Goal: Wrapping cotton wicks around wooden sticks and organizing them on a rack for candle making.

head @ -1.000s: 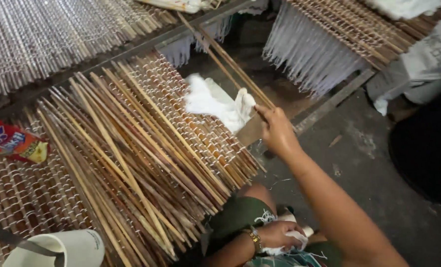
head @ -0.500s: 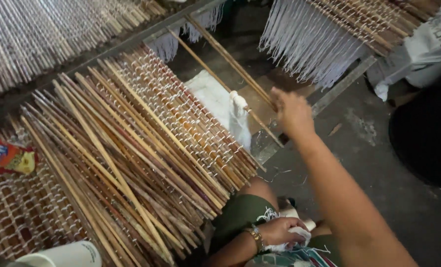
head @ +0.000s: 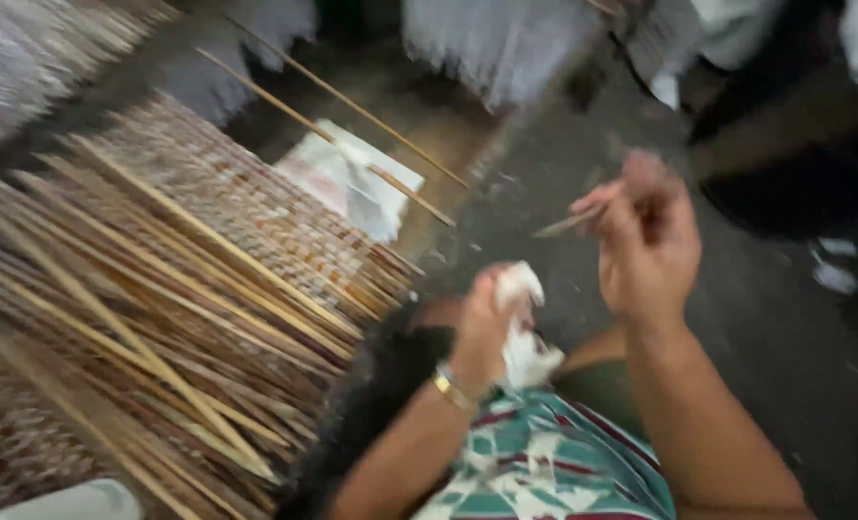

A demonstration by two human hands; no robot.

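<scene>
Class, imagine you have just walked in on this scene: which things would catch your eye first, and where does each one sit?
The big heap of long, thin tan wooden sticks fills the left side, lying over a woven mat. At centre, the left hand grips a crumpled white cloth, while the right hand, raised to its right over the dark floor, pinches a short thin stick. Beyond them, a white sheet lies under two loose sticks.

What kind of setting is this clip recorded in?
Probably a small craft workshop, perhaps for stick or incense making: piles of long thin bamboo sticks on racks, pale fringed bundles hanging, and a bare concrete floor.
</scene>
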